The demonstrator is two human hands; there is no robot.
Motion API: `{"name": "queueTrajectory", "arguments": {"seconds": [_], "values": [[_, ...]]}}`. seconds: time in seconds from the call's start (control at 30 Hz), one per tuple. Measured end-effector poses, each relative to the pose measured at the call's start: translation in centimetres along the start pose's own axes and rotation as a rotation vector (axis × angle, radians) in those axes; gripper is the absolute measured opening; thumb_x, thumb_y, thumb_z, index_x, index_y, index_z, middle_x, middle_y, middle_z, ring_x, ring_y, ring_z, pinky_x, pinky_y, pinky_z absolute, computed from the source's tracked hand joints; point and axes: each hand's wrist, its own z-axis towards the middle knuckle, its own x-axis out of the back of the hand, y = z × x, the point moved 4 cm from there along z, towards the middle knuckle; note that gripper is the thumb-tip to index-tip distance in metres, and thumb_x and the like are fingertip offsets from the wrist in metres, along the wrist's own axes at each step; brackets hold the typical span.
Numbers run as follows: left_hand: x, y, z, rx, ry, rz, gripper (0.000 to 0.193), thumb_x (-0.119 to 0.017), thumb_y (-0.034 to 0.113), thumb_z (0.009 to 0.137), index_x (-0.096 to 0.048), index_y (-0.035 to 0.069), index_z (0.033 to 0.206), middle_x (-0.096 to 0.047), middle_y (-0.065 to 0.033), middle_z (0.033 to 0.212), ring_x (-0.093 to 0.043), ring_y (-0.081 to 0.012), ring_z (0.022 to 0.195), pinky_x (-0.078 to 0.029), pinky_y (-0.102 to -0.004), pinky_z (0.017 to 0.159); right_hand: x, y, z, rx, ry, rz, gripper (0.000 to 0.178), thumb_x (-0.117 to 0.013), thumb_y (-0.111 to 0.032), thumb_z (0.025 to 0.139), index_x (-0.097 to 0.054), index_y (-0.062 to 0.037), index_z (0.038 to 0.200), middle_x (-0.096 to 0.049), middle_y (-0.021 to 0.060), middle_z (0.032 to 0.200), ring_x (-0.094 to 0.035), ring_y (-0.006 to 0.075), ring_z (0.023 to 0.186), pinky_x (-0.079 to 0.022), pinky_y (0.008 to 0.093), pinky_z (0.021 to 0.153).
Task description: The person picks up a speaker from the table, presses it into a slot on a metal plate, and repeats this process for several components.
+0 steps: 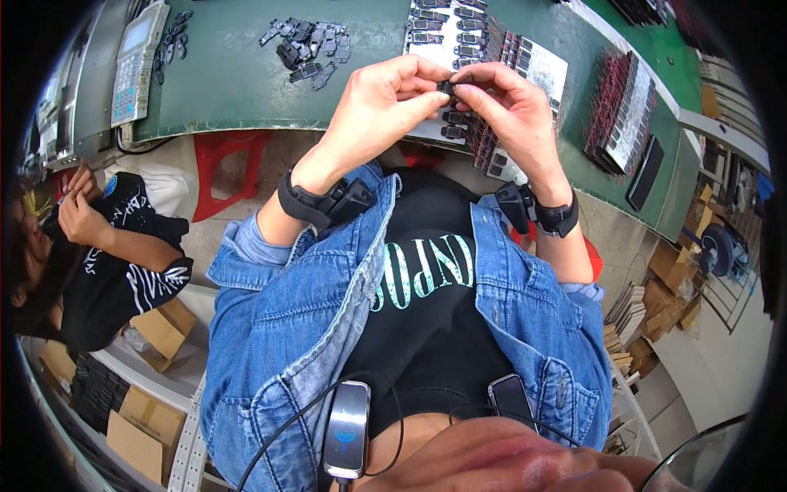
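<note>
My left hand (384, 107) and my right hand (518, 113) meet above the near part of the workbench. Between them, both thumbs and forefingers pinch a small black plastic part (445, 87), mostly covered by the fingertips. Just beyond and beneath the hands lies a white board (447, 51) bearing rows of small black modules (470, 38). Thin dark red and black wires (494, 49) run along the rows. Left of my left hand, loose black plastic parts (311, 43) lie in a heap on the green bench top (221, 78).
Another wired board (620, 111) and a flat black slab (646, 174) lie at the right. A keypad device (135, 70) stands at the far left, near a few loose parts (170, 45). A co-worker (123, 238) is at the left beside a red stool (225, 174). Cardboard boxes (672, 266) stand right.
</note>
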Motion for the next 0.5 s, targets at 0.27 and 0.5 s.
{"name": "queueTrajectory", "arguments": {"seconds": [0.27, 0.5], "values": [[-0.2, 0.0, -0.2, 0.018, -0.016, 0.119, 0.023, -0.064, 0.001, 0.092, -0.063, -0.002, 0.115, -0.07, -0.0063, 0.104, -0.067, -0.0101, 0.093, -0.056, -0.0238, 0.081, -0.1, 0.0, 0.3, -0.016, -0.05, -0.016, 0.022, -0.064, -0.001, 0.093, -0.058, -0.001, 0.113, -0.063, 0.0024, 0.102, -0.062, 0.0089, 0.094, -0.052, 0.023, 0.085], [-0.5, 0.6, -1.3, -0.106, 0.11, 0.271, 0.022, -0.064, 0.005, 0.089, -0.066, -0.003, 0.109, -0.073, -0.0087, 0.094, -0.07, -0.0115, 0.084, -0.057, -0.0271, 0.076, -0.8, -1.5, -0.2, -0.011, -0.088, -0.3, 0.024, -0.065, -0.002, 0.092, -0.056, -0.0014, 0.114, -0.061, 0.003, 0.103, -0.06, 0.0093, 0.098, -0.052, 0.0253, 0.088]]}}
